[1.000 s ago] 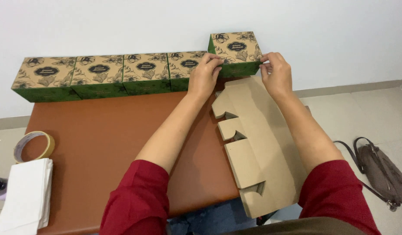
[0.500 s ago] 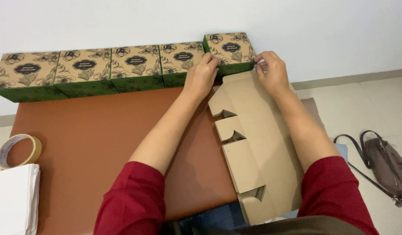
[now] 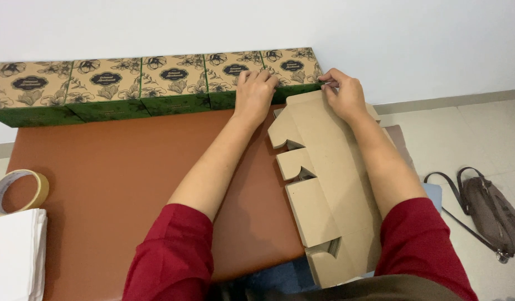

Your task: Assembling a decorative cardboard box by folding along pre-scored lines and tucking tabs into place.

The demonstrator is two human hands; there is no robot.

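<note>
Several green boxes with tan floral printed lids stand in a row along the far edge of a brown table. My left hand rests on the front of the rightmost box, fingers curled over its lid. My right hand grips that box's right end. A stack of flat die-cut brown cardboard box blanks lies on the table's right side, between and under my forearms. My sleeves are red.
A roll of tan tape lies at the table's left edge, with a stack of white paper in front of it. A grey-brown bag with straps sits on the tiled floor at right. A white wall stands behind the boxes.
The rightmost box, earlier raised above the row, has come down level with the other boxes. Both hands stayed on it. The view shifted a little to the left.
</note>
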